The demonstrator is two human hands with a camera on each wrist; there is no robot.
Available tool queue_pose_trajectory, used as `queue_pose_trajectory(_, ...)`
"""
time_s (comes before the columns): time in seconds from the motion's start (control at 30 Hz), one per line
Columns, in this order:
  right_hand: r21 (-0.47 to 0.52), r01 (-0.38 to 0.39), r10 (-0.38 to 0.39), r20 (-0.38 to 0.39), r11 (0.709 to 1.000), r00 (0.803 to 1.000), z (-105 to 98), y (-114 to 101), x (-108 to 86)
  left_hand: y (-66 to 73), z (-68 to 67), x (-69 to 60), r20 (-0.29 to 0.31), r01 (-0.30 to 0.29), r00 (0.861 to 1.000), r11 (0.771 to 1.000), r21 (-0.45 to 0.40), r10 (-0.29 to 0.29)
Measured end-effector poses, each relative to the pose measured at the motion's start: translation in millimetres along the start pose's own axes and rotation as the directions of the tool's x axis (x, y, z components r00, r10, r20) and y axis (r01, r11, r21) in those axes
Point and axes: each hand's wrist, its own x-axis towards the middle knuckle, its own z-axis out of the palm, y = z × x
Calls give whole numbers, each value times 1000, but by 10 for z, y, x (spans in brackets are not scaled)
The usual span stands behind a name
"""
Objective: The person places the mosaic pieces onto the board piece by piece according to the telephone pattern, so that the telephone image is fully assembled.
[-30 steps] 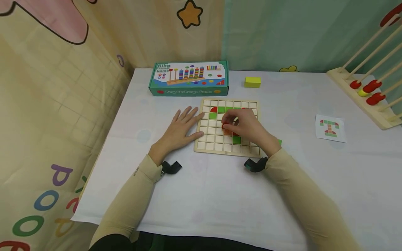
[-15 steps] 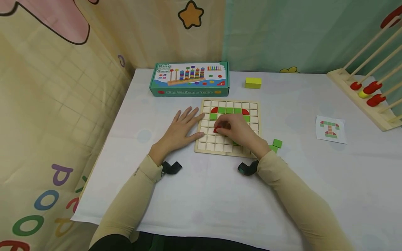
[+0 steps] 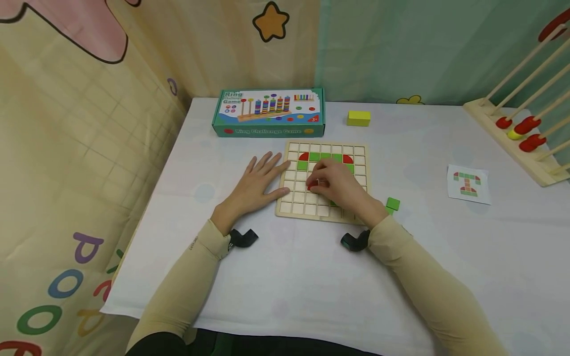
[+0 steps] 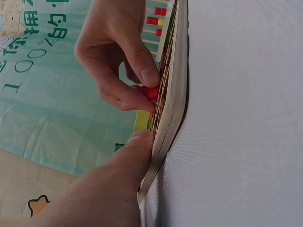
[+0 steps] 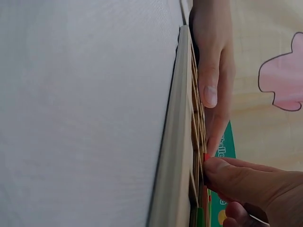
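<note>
A wooden grid board lies on the white-covered table. My right hand pinches a small red piece between thumb and fingers, low over the board's middle; whether it sits in a cell I cannot tell. My left hand lies with fingers spread, its thumb and fingertips touching the board's left edge. On the board, a row of green tiles runs between a red quarter-round piece and another red quarter-round. A green tile sits below the left one. My right hand hides part of the pattern.
Loose green tiles lie right of the board. Farther right is a pattern card, then a wooden peg rack with red and yellow rings. Behind the board stand a ring game box and a yellow block.
My right hand has shifted left and slightly nearer me with the red piece, then a touch back right. The red right quarter-round and loose green tiles are more exposed. My left hand stays put.
</note>
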Motion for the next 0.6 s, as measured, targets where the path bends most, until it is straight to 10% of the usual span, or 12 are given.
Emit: queue_pose_trajectory(0.6,-76,104,-102,33,992,994,-21,13,-86,0,4,5,1,-9,1000,1000,4,9)
